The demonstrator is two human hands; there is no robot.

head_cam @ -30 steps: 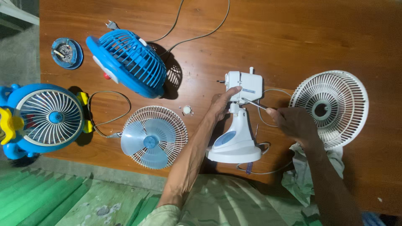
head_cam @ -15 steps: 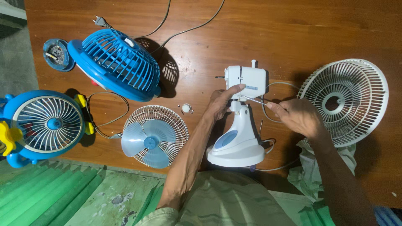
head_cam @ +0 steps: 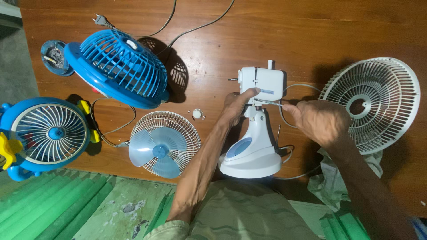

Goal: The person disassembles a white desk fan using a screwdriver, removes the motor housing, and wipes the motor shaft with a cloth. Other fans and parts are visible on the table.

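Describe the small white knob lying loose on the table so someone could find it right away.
On the brown wooden table, look between the big blue fan and the white fan body that the left hand steadies. Just above the white grille with the pale blue blade lies the small white knob, round, loose and far smaller than anything nearby.

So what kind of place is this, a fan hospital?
Probably a small fan repair bench, maybe at home. A wooden table holds a bare fan body, a loose grille, a blade lying on another grille, and two blue fans.
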